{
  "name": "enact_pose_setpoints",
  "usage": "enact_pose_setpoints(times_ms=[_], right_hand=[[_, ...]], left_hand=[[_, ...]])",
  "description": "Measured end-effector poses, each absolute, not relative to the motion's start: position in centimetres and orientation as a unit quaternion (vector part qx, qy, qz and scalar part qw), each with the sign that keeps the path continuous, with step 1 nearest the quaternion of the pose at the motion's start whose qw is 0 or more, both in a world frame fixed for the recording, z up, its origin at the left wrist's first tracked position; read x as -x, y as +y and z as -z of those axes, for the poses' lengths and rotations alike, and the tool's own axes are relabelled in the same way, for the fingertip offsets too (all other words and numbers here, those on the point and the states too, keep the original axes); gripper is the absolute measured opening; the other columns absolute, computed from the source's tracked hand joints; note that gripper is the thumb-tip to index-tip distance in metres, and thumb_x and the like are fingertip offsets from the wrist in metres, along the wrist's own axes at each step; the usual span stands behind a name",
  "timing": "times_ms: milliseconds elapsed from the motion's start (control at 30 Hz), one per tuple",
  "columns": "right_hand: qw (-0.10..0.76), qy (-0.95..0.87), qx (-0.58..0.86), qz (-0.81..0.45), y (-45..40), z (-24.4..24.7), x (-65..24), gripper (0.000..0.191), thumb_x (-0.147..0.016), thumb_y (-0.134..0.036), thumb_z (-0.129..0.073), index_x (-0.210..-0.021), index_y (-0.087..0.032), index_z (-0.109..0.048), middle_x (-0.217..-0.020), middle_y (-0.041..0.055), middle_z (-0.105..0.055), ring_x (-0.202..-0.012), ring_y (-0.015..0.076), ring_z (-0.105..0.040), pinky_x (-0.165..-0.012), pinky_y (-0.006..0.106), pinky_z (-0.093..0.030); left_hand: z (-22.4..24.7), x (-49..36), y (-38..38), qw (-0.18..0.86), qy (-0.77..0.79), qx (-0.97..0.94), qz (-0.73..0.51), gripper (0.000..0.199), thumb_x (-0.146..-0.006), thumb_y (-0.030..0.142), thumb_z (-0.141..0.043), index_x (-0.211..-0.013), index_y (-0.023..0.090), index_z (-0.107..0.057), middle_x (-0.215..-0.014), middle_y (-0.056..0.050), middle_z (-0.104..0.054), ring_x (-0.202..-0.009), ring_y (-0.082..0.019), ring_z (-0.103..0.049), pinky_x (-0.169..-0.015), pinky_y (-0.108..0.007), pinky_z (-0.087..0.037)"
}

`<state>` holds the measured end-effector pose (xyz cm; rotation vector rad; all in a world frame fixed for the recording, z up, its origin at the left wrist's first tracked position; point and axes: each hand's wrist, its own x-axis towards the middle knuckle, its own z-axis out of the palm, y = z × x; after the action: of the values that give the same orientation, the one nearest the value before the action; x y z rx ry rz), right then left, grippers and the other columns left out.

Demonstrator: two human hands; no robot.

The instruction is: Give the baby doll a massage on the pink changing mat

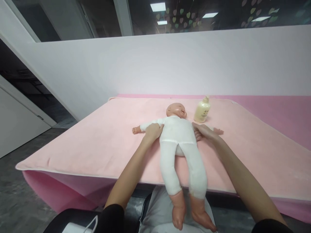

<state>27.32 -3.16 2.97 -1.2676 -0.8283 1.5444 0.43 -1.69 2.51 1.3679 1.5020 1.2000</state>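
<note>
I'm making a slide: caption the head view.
A person's left hand and right hand at the sides of a doll on a blanket, bottle near its head.

doll arm [218, 131] partly hidden, bottle lettering [204, 114] illegible

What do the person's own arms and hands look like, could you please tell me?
The left hand and right hand are bare, without gloves, and both forearms are uncovered, with no watch or bracelet visible. Plain black sleeves show at the bottom edge of the picture; their full length is out of view.
</note>
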Motion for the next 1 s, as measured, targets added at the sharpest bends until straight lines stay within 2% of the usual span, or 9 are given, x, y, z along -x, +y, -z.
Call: enact_pose_setpoints(times_ms=[100, 200, 267, 400, 467, 533, 733, 900, 1000], right_hand=[[0.398, -0.467, 0.600, -0.514, -2.3, -4.3, -26.9, 0.028, -0.080, -0.025, -0.065, -0.057, -0.015, -0.052, -0.042, 0.0027, -0.050, -0.034, 0.0099, -0.043, -0.035, 0.021, -0.038], [0.474, -0.518, 0.614, -0.359, 0.9, -5.9, -25.7, 0.024, -0.077, -0.022, -0.064, -0.055, -0.013, -0.058, -0.035, -0.0012, -0.042, -0.033, 0.0070, -0.038, -0.034, 0.017, -0.031], [0.562, -0.468, 0.604, -0.316, 3.9, -6.6, -24.0, 0.016, -0.078, -0.022, -0.058, -0.064, -0.015, -0.062, -0.036, -0.0045, -0.040, -0.035, 0.0069, -0.038, -0.035, 0.016, -0.032], [0.635, -0.374, 0.550, -0.393, 9.2, -6.0, -19.3, 0.012, -0.081, -0.026, -0.054, -0.086, -0.020, -0.064, -0.073, -0.0049, -0.064, -0.070, 0.0056, -0.059, -0.070, 0.014, -0.052], [0.639, -0.400, 0.515, -0.409, 10.6, -4.9, -17.5, 0.013, -0.076, -0.023, -0.062, -0.088, -0.022, -0.065, -0.093, -0.0057, -0.067, -0.094, 0.0050, -0.059, -0.090, 0.016, -0.048], [0.651, -0.410, 0.470, -0.433, 11.1, -3.9, -16.6, 0.020, -0.072, -0.018, -0.067, -0.091, -0.022, -0.067, -0.104, -0.0048, -0.066, -0.105, 0.0056, -0.056, -0.098, 0.017, -0.044], [0.656, -0.342, 0.386, -0.551, 10.3, -3.2, -16.9, 0.025, -0.077, -0.015, -0.063, -0.102, -0.020, -0.064, -0.101, -0.0019, -0.067, -0.088, 0.0069, -0.063, -0.080, 0.017, -0.053], [0.637, -0.324, 0.366, -0.596, 10.3, -3.0, -17.3, 0.029, -0.080, -0.019, -0.063, -0.109, -0.021, -0.062, -0.101, -0.0018, -0.068, -0.084, 0.0078, -0.065, -0.075, 0.018, -0.056], [0.638, -0.329, 0.363, -0.594, 10.5, -2.7, -17.4, 0.028, -0.080, -0.019, -0.063, -0.108, -0.020, -0.063, -0.103, -0.0011, -0.068, -0.086, 0.0080, -0.065, -0.076, 0.018, -0.056]], left_hand=[[-4.5, -0.3, -1.0, 0.252, 0.618, -0.594, -0.449, 0.030, -0.067, 0.029, -0.071, -0.048, 0.021, -0.048, -0.078, -0.013, -0.067, -0.128, -0.037, -0.046, -0.107, -0.041, -0.035], [-6.7, -1.4, 1.5, 0.210, 0.571, -0.648, -0.457, 0.022, -0.073, 0.031, -0.066, -0.055, 0.020, -0.058, -0.077, -0.011, -0.067, -0.113, -0.033, -0.057, -0.103, -0.039, -0.038], [-7.5, -2.8, 3.9, 0.239, 0.519, -0.639, -0.515, 0.012, -0.078, 0.031, -0.061, -0.077, 0.021, -0.068, -0.090, -0.009, -0.070, -0.103, -0.028, -0.062, -0.100, -0.035, -0.041], [-6.4, -6.1, 8.1, 0.314, 0.504, -0.536, -0.601, 0.028, -0.082, 0.030, -0.057, -0.105, 0.018, -0.067, -0.118, -0.012, -0.065, -0.113, -0.025, -0.058, -0.104, -0.036, -0.038], [-4.9, -7.0, 9.4, 0.319, 0.489, -0.534, -0.612, 0.029, -0.079, 0.028, -0.061, -0.105, 0.019, -0.068, -0.123, -0.010, -0.064, -0.121, -0.024, -0.053, -0.109, -0.035, -0.032], [-3.6, -7.0, 10.4, 0.328, 0.474, -0.530, -0.623, 0.031, -0.077, 0.025, -0.061, -0.106, 0.018, -0.069, -0.126, -0.010, -0.063, -0.124, -0.024, -0.052, -0.111, -0.034, -0.030], [-2.5, -5.4, 12.1, 0.412, 0.407, -0.549, -0.602, 0.044, -0.074, 0.019, -0.057, -0.117, 0.015, -0.066, -0.128, -0.009, -0.062, -0.123, -0.022, -0.054, -0.108, -0.032, -0.037], [-3.2, -5.8, 11.6, 0.317, 0.448, -0.601, -0.581, 0.038, -0.078, 0.015, -0.048, -0.108, 0.019, -0.071, -0.133, -0.005, -0.058, -0.135, -0.021, -0.041, -0.115, -0.033, -0.026], [-3.2, -6.3, 11.2, 0.308, 0.434, -0.612, -0.585, 0.035, -0.079, 0.022, -0.054, -0.111, 0.018, -0.069, -0.128, -0.006, -0.062, -0.126, -0.022, -0.050, -0.112, -0.033, -0.032]])
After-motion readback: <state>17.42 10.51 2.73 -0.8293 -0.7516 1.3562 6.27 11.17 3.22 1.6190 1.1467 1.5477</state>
